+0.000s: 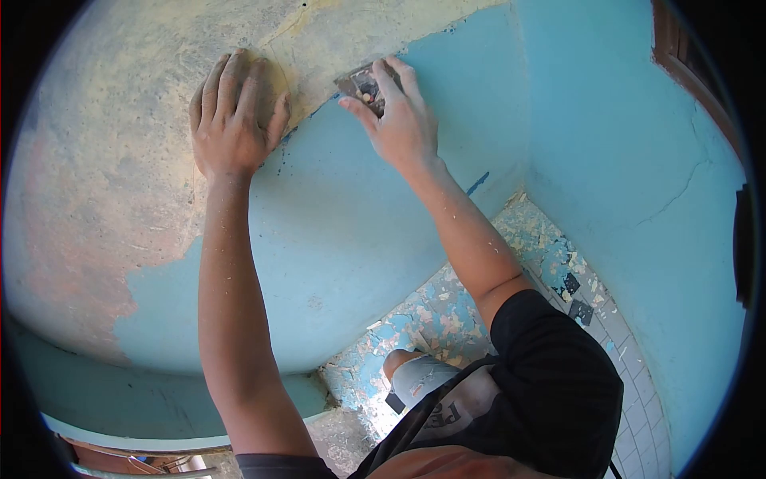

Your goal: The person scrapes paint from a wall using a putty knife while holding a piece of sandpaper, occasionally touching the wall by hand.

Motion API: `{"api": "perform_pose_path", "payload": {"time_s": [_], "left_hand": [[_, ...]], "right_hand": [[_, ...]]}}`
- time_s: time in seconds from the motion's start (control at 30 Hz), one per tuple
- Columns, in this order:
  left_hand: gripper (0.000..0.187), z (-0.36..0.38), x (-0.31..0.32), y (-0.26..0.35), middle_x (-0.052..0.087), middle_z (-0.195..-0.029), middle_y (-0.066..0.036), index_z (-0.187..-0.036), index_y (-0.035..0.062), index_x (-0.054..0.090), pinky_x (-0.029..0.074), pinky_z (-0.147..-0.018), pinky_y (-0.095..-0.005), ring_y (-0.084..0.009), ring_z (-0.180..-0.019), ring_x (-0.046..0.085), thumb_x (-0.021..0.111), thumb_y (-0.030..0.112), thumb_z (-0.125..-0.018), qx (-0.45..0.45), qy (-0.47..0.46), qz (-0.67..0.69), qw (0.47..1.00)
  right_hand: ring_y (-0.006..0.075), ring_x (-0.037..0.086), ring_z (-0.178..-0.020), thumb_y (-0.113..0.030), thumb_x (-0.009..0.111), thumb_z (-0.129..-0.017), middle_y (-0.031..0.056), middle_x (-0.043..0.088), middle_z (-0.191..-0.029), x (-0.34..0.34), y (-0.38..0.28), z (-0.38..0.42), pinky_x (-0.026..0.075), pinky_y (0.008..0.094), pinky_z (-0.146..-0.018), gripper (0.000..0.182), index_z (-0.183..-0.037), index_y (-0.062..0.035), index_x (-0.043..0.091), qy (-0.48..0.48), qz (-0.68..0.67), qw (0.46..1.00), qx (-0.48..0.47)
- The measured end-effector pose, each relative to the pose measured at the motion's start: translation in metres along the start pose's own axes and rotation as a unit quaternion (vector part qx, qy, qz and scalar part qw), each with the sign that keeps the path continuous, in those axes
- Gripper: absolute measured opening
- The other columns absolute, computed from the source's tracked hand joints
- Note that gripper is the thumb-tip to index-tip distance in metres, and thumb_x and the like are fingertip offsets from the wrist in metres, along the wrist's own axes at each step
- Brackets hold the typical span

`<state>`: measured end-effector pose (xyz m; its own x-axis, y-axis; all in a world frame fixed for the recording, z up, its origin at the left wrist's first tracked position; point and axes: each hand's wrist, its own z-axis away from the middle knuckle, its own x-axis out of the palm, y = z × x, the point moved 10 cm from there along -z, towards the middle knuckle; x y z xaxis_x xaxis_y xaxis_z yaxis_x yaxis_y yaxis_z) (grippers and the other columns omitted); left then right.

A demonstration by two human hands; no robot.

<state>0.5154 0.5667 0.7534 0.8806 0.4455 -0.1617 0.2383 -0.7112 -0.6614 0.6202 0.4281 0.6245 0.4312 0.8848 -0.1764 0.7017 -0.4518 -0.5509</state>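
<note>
My left hand [231,124] lies flat against the bare, yellowish plaster [120,136] of the wall, fingers stretched upward and thumb out to the side. Dust coats its fingers. My right hand [405,124] grips a small, flat, dark scraper [369,86] between thumb and fingers. The scraper rests on the wall where light blue paint [343,215] meets the stripped plaster. Part of the tool is hidden by my fingers. Dark blue specks run along the ragged paint edge just below and left of it.
Blue and cream paint flakes [431,315] litter the tiled floor [638,399] below. A second blue wall [622,152] with a crack meets this one at a corner on the right. A brown frame [694,72] sits at upper right. A curved ledge [144,444] runs along the lower left.
</note>
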Motion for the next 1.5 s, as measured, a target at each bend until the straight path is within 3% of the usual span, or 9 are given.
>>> {"api": "perform_pose_path", "payload": {"time_s": [0.23, 0.3, 0.43, 0.53, 0.77, 1.03, 1.5], "left_hand": [[0.048, -0.002, 0.0, 0.0, 0.059, -0.146, 0.0, -0.136, 0.024, 0.066, 0.042, -0.115, -0.0429, -0.0206, -0.14, 0.052, 0.062, 0.051, -0.096, 0.0, -0.007, -0.003, 1.0], [0.048, -0.001, 0.001, 0.001, 0.058, -0.147, -0.001, -0.137, 0.0238, 0.066, 0.042, -0.115, -0.0431, -0.021, -0.14, 0.051, 0.062, 0.05, -0.096, -0.001, -0.019, -0.009, 1.0], [0.05, -0.002, 0.002, 0.001, 0.057, -0.148, -0.001, -0.138, 0.0236, 0.065, 0.042, -0.115, -0.0435, -0.0213, -0.141, 0.051, 0.062, 0.051, -0.096, -0.003, -0.026, -0.018, 1.0], [0.05, -0.001, 0.003, 0.001, 0.056, -0.149, -0.001, -0.138, 0.0235, 0.064, 0.042, -0.115, -0.0436, -0.0214, -0.141, 0.05, 0.062, 0.051, -0.097, -0.006, -0.032, -0.019, 0.999], [0.049, -0.002, 0.002, 0.003, 0.057, -0.147, -0.002, -0.137, 0.0242, 0.065, 0.042, -0.115, -0.0427, -0.0215, -0.14, 0.051, 0.062, 0.052, -0.096, 0.002, -0.028, -0.033, 0.999], [0.048, -0.002, 0.0, 0.004, 0.058, -0.146, -0.001, -0.136, 0.0246, 0.065, 0.041, -0.115, -0.0424, -0.0217, -0.14, 0.052, 0.062, 0.051, -0.096, 0.007, -0.02, -0.029, 0.999], [0.048, -0.002, -0.002, 0.004, 0.058, -0.146, -0.002, -0.136, 0.0237, 0.065, 0.041, -0.115, -0.0424, -0.0215, -0.14, 0.051, 0.061, 0.051, -0.097, 0.008, -0.013, -0.027, 1.0]], "right_hand": [[0.0333, 0.069, -0.112, -0.061, 0.064, -0.096, 0.0116, 0.046, -0.153, -0.009, 0.031, -0.005, 0.06, 0.0467, -0.087, 0.074, -0.143, -0.0042, 0.057, -0.008, -0.01, 1.0, 0.026], [0.0335, 0.068, -0.114, -0.063, 0.063, -0.096, 0.0109, 0.047, -0.153, -0.019, 0.062, -0.01, 0.059, 0.0477, -0.089, 0.074, -0.143, -0.0058, 0.058, 0.006, -0.001, 0.997, 0.082], [0.033, 0.069, -0.115, -0.064, 0.063, -0.095, 0.0114, 0.049, -0.153, -0.015, 0.054, -0.009, 0.06, 0.0475, -0.086, 0.072, -0.143, -0.0093, 0.06, -0.01, -0.009, 1.0, 0.003], [0.0331, 0.069, -0.114, -0.062, 0.064, -0.095, 0.0126, 0.049, -0.153, -0.017, 0.056, -0.013, 0.06, 0.0463, -0.085, 0.071, -0.143, -0.0106, 0.06, -0.025, 0.002, 0.999, 0.021], [0.0323, 0.071, -0.111, -0.06, 0.064, -0.096, 0.0141, 0.048, -0.154, -0.011, 0.035, -0.006, 0.061, 0.0451, -0.084, 0.07, -0.143, -0.0085, 0.06, -0.043, -0.01, 0.999, -0.006], [0.0335, 0.071, -0.109, -0.059, 0.064, -0.097, 0.0172, 0.05, -0.147, -0.016, 0.04, -0.028, 0.061, 0.0456, -0.083, 0.07, -0.139, -0.0028, 0.06, 0.057, -0.042, 0.996, 0.057], [0.0359, 0.072, -0.104, -0.059, 0.06, -0.099, 0.0176, 0.05, -0.146, -0.012, 0.032, -0.015, 0.062, 0.0457, -0.079, 0.072, -0.141, 0.0004, 0.058, 0.021, -0.04, 0.996, 0.08]]}}
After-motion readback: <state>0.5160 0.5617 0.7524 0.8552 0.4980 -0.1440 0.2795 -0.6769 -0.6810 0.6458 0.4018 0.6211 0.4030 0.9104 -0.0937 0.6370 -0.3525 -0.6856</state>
